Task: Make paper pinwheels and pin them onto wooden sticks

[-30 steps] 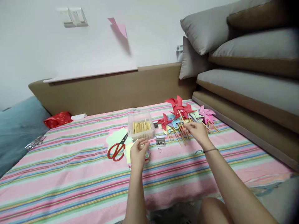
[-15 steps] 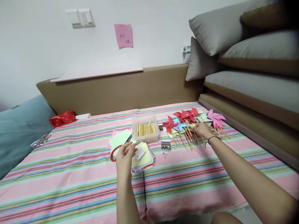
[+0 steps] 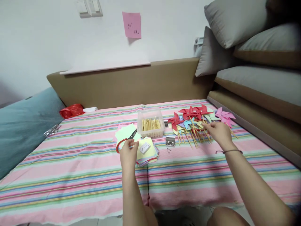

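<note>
- Your right hand (image 3: 219,133) is at the cluster of folded paper pinwheels on thin wooden sticks, its fingertips close together beside the pale yellow paper there; you cannot tell from this view whether they are clamped on a pinwheel.
- Your left hand (image 3: 129,152) is loosely curled with its fingers a little apart, nothing visible between them; it partly hides the red-handled scissors with dark blades (image 3: 133,134), and contact is unclear.
- Your hands are well apart from each other.
- What looks done: the pinwheels lie grouped on the pink striped cloth (image 3: 94,175), the red paper pinwheels (image 3: 188,112) towards the back and a pink paper pinwheel (image 3: 225,116) at the far right; some overlap, so you cannot count them surely.
- What looks unused: the clear plastic box (image 3: 151,113) is well stocked with wooden sticks (image 3: 150,124).
- You also have a stack of coloured square papers (image 3: 152,153), with a small white box (image 3: 145,148) on top, and pale green paper sheets (image 3: 125,131) beside the scissors.
- Small metal pieces remain in the little open box (image 3: 170,142), with a few loose bits (image 3: 168,150) just in front.
</note>
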The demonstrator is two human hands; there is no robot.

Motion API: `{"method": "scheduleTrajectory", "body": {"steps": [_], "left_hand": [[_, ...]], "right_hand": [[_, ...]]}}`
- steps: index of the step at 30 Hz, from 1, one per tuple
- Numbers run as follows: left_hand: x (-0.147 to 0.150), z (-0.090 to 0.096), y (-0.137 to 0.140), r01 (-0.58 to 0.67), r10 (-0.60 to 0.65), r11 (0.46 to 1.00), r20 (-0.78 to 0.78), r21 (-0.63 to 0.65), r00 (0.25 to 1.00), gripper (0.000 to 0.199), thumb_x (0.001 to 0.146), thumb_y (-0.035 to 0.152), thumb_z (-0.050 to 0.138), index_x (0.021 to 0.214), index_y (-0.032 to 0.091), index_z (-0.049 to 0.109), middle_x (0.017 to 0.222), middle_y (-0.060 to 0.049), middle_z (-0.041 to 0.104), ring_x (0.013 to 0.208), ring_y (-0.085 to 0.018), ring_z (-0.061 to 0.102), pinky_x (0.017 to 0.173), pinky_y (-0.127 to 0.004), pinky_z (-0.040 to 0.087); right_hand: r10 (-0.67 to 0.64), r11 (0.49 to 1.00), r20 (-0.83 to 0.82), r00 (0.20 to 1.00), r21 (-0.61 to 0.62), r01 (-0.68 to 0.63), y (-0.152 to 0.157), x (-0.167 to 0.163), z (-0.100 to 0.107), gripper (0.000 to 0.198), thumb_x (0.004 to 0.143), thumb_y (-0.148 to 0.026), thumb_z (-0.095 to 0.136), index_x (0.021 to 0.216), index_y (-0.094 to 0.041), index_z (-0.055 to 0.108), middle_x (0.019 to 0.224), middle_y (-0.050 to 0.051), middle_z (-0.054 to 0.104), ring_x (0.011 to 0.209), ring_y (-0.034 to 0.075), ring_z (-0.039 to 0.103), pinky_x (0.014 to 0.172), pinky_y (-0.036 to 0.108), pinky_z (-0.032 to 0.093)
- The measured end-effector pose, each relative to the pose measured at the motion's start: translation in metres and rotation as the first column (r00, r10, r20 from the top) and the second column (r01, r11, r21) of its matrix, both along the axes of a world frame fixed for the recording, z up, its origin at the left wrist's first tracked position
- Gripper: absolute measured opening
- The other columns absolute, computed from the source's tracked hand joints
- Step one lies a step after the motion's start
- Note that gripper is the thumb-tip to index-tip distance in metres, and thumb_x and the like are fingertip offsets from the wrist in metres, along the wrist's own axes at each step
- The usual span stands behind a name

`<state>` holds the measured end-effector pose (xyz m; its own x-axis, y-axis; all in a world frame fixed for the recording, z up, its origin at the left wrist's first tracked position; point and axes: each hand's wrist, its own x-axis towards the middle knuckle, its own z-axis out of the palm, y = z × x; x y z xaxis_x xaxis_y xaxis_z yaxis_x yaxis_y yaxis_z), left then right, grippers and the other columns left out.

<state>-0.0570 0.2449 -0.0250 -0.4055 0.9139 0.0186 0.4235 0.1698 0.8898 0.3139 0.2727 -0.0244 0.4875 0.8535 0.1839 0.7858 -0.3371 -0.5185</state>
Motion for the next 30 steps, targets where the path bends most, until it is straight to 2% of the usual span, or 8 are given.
{"method": "scheduleTrajectory", "body": {"steps": [2,4,7,9,11,16,20,30], "left_hand": [[0.004,-0.002,0.001,0.060,-0.083,0.990,-0.188,-0.128,0.979,0.030,0.078,0.031,0.058,0.103,0.015,0.061,0.102,-0.010,0.071,0.087,-0.022,0.068,0.077,-0.031,0.048],[0.010,-0.004,0.002,0.102,-0.184,0.962,-0.330,-0.252,0.926,0.033,0.081,0.028,0.055,0.111,0.015,0.059,0.112,-0.011,0.068,0.095,-0.021,0.066,0.081,-0.030,0.046],[0.024,-0.010,0.006,0.133,-0.254,0.942,-0.394,-0.309,0.883,0.036,0.077,0.022,0.059,0.113,0.015,0.060,0.116,-0.012,0.066,0.105,-0.023,0.062,0.084,-0.030,0.044],[0.031,-0.016,0.010,0.126,-0.270,0.934,-0.429,-0.334,0.862,0.039,0.076,0.022,0.061,0.114,0.013,0.060,0.117,-0.016,0.065,0.110,-0.027,0.059,0.085,-0.032,0.042],[0.035,-0.022,0.013,0.107,-0.277,0.926,-0.459,-0.362,0.844,0.040,0.074,0.021,0.062,0.112,0.010,0.060,0.115,-0.019,0.064,0.111,-0.029,0.057,0.085,-0.033,0.041],[0.032,-0.028,0.014,0.095,-0.294,0.915,-0.483,-0.393,0.825,0.033,0.072,0.021,0.063,0.103,0.012,0.062,0.110,-0.016,0.065,0.105,-0.026,0.058,0.080,-0.029,0.040],[0.026,-0.025,0.011,0.131,-0.319,0.911,-0.466,-0.390,0.825,0.026,0.071,0.025,0.065,0.094,0.013,0.063,0.102,-0.014,0.067,0.097,-0.025,0.060,0.075,-0.029,0.040],[0.013,-0.024,0.011,0.176,-0.324,0.907,-0.367,-0.383,0.872,0.016,0.071,0.028,0.065,0.081,0.016,0.061,0.083,-0.009,0.068,0.081,-0.023,0.062,0.064,-0.028,0.037]], "right_hand": [[0.174,0.977,-0.170,0.970,0.154,-0.148,-0.018,-0.028,-0.002,0.043,0.079,-0.052,0.053,0.054,-0.018,0.062,0.045,0.003,0.057,0.046,0.017,0.051,0.050,0.029,0.036],[0.392,0.913,-0.349,0.851,0.257,-0.316,-0.033,-0.064,-0.011,0.035,0.081,-0.045,0.050,0.066,-0.018,0.067,0.055,0.003,0.065,0.048,0.017,0.056,0.049,0.027,0.041],[0.556,0.829,-0.521,0.647,0.296,-0.474,-0.043,-0.119,-0.031,0.024,0.082,-0.033,0.049,0.082,-0.018,0.069,0.067,0.005,0.072,0.060,0.018,0.066,0.057,0.028,0.051],[0.598,0.786,-0.563,0.571,0.271,-0.556,-0.042,-0.149,-0.045,0.017,0.080,-0.025,0.052,0.083,-0.018,0.068,0.078,0.006,0.075,0.071,0.019,0.071,0.067,0.029,0.056],[0.597,0.783,-0.559,0.575,0.250,-0.569,-0.037,-0.172,-0.056,0.011,0.075,-0.017,0.058,0.080,-0.018,0.067,0.080,0.007,0.075,0.078,0.020,0.072,0.073,0.031,0.056],[0.562,0.815,-0.535,0.631,0.228,-0.533,-0.025,-0.201,-0.071,0.023,0.074,-0.007,0.057,0.092,-0.017,0.065,0.098,0.010,0.074,0.090,0.021,0.071,0.082,0.035,0.055],[0.563,0.815,-0.528,0.636,0.225,-0.534,-0.023,-0.205,-0.074,0.026,0.073,-0.005,0.061,0.096,-0.018,0.063,0.103,0.011,0.073,0.093,0.021,0.070,0.082,0.035,0.055],[0.544,0.829,-0.520,0.659,0.211,-0.517,-0.021,-0.207,-0.072,0.023,0.074,-0.008,0.061,0.093,-0.019,0.063,0.097,0.009,0.074,0.095,0.023,0.070,0.078,0.034,0.056]]}}
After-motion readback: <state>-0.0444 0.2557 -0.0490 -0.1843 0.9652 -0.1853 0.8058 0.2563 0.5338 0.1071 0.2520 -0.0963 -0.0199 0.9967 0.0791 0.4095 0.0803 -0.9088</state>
